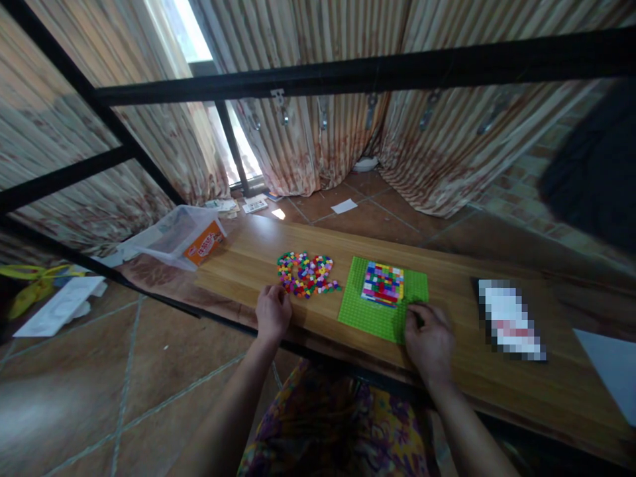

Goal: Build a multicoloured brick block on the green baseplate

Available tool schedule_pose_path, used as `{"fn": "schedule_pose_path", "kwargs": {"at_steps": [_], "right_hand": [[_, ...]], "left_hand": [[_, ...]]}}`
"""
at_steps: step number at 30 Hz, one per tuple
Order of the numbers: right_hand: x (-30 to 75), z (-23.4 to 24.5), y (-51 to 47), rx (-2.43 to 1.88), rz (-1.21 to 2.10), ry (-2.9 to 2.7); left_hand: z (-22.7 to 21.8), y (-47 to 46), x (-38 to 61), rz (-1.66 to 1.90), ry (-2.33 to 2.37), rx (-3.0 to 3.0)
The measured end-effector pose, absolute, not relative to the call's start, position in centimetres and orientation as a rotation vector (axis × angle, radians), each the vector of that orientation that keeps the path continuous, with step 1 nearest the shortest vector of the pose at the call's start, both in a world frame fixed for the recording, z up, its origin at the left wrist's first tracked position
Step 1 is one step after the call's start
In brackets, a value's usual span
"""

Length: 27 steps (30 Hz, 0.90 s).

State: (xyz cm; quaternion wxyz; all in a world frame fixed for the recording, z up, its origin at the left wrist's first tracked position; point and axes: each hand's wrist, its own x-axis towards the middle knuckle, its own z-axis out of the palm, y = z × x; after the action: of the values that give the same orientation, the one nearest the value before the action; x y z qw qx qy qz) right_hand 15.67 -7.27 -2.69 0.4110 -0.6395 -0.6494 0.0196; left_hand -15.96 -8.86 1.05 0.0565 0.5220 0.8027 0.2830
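A green studded baseplate (372, 323) lies on the wooden table, bearing a squarish block of multicoloured toy bricks (383, 283) built up near its far middle. To its left is a loose pile of small coloured bricks (305, 273). My left hand (273, 311) rests at the near left edge of this pile with its fingers curled closed. Over the right front part of the baseplate is my right hand (430, 338), thumb and fingers pinched together. Whatever either hand may hold is too small or hidden to make out.
The narrow wooden table (238, 265) carries a clear plastic bin (173, 235) with an orange label at its left end. Right of the baseplate lies a blurred-out phone-like object (511, 321), then a white sheet (611, 371). A black metal frame (348, 74) crosses before the curtains.
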Motion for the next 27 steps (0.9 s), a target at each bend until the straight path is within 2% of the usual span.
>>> {"fn": "schedule_pose_path", "kwargs": {"at_steps": [6,9,14,20,27], "right_hand": [[15.5,-2.5,-7.2,-1.587,0.145,-1.594],[15.2,-1.6,-7.5,-1.542,0.205,-1.529],[13.1,1.5,-9.8,-1.483,0.212,-1.570],[8.2,4.4,-14.4,-1.250,1.016,-1.405],[7.8,4.7,-15.2,-1.181,1.327,-1.042]], "left_hand": [[1.8,-9.5,-15.6,1.035,2.299,1.457],[2.3,-10.6,-13.8,1.123,2.048,1.463],[2.7,-13.0,-9.2,1.050,1.597,1.498],[4.3,-14.7,-6.1,0.997,1.270,1.290],[6.0,-14.6,-5.9,1.010,1.184,1.195]]}}
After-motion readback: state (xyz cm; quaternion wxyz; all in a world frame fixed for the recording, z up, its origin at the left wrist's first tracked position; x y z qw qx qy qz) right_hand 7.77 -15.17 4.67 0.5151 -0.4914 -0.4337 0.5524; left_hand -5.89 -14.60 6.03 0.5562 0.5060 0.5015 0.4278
